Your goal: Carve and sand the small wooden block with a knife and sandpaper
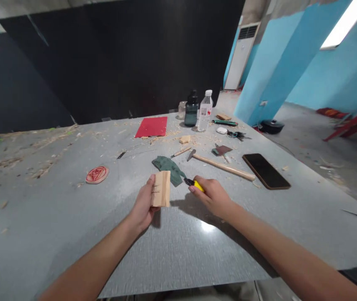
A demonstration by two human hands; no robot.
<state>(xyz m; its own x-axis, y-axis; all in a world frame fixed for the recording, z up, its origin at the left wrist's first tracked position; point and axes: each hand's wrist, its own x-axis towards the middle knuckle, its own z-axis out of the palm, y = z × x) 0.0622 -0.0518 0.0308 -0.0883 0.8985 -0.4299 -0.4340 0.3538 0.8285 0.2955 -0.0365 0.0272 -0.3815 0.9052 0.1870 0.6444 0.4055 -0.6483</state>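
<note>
My left hand (143, 205) is closed on a small pale wooden block (161, 189) with a few cut slots in its left edge, held upright just above the grey table (71, 217). To its right, my right hand (212, 195) grips a yellow-handled tool with a black tip (193, 183) pointing left toward the block. A short gap separates tool tip and block. A green cloth (169, 168) lies just behind the block.
A wooden-handled hammer (222, 166), a small chisel (181, 152), a dark phone (266, 170), a red mat (152, 126), two bottles (197, 110), a round red carved disc (97, 174) and wood shavings lie on the table. The right table edge drops to the floor.
</note>
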